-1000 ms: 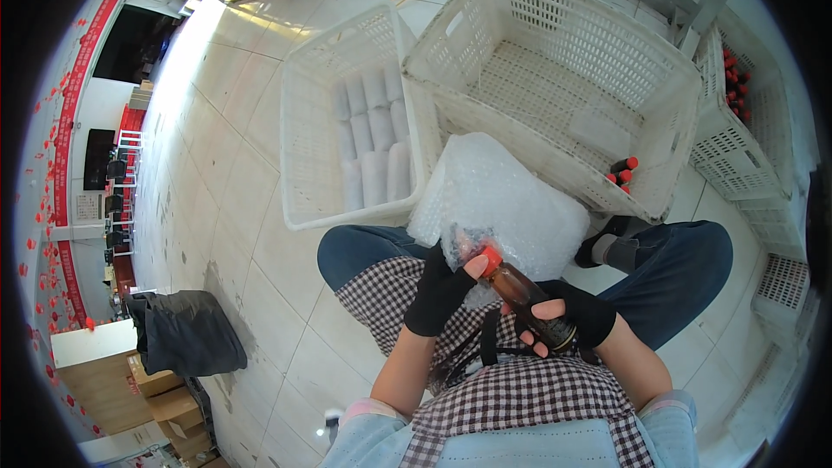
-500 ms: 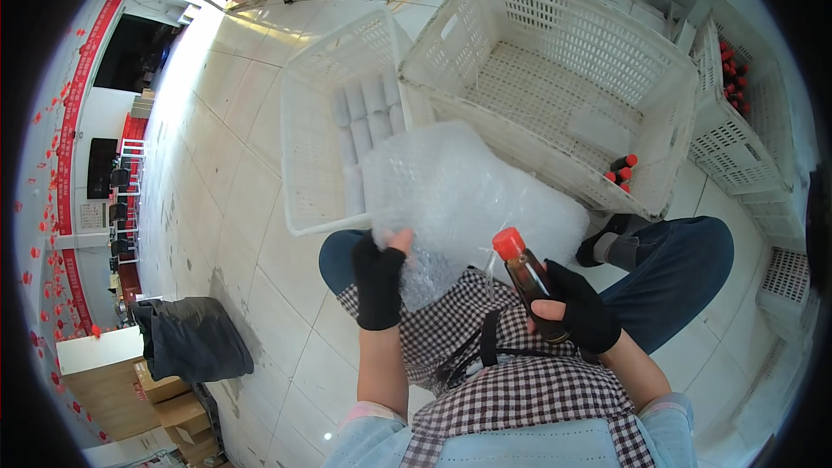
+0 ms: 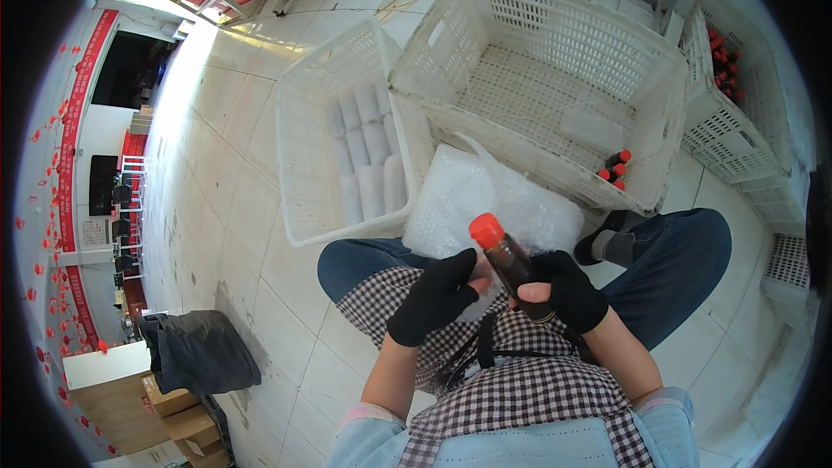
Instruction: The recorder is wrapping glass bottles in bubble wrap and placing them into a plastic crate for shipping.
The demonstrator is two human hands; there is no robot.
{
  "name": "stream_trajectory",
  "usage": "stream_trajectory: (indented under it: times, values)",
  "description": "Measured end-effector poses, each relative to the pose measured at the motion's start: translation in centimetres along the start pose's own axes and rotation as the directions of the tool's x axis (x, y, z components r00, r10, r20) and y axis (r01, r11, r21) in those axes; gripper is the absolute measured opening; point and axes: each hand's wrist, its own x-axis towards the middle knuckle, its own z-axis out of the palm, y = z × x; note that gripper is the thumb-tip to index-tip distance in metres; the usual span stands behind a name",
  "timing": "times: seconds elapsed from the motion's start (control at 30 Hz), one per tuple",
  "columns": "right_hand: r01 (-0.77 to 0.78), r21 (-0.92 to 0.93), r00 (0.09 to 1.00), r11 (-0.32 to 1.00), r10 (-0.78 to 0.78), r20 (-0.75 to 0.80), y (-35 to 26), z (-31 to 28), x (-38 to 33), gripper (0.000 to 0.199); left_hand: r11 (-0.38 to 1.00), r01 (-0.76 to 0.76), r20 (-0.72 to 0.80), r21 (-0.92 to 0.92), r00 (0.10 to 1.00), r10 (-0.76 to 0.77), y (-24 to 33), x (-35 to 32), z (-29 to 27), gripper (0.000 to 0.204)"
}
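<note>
My right hand [image 3: 563,293], in a black fingerless glove, is wrapped round a dark glass bottle [image 3: 511,265] with a red cap. The bottle is tilted, its cap up and to the left. Close to its left side, my left hand [image 3: 440,296], gloved the same way, is closed on the edge of a clear bubble wrap piece [image 3: 475,302], partly hidden by the fingers. More bubble wrap [image 3: 459,195] lies bunched just beyond my hands, against the large crate.
Wrapped bottles lie in rows in a white crate [image 3: 299,234] at left. A bigger white crate [image 3: 542,160] holds a few red-capped bottles [image 3: 612,172] in its near right corner. Another crate [image 3: 732,143] with red-capped bottles stands far right. A black bag [image 3: 198,351] sits on the floor at left.
My left hand has moved right, toward the bottle, drawing a bubble wrap piece off the bunch. More wrapped bottles show in the left crate. The bottle has shifted slightly left.
</note>
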Motion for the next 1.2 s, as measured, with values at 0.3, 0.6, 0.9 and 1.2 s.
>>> stream_trajectory:
  times: [0.3,0.6,0.9,1.2]
  values:
    - [0.115,0.206,0.982,0.972,-0.143,0.126,-0.5,0.2,-0.1,0.045,0.987,0.111,-0.084,-0.113,0.989,-0.121,0.1,0.4,-0.2,0.019]
    - [0.323,-0.058,0.942,0.945,-0.315,0.114,0.1,0.0,-0.1,0.049,0.981,-0.038,-0.197,-0.192,0.98,0.0,-0.3,1.2,0.9,0.025]
    - [0.274,-0.486,0.954,0.83,-0.3,0.027,-0.5,-0.2,-0.2,0.051,0.989,0.062,-0.291,-0.131,0.952,-0.098,-1.4,1.0,1.4,0.024]
    - [0.13,-0.888,0.867,0.441,-0.485,-0.114,0.6,1.2,-0.4,0.034,0.975,-0.033,-0.389,0.221,0.913,0.119,1.6,1.8,1.3,0.031]
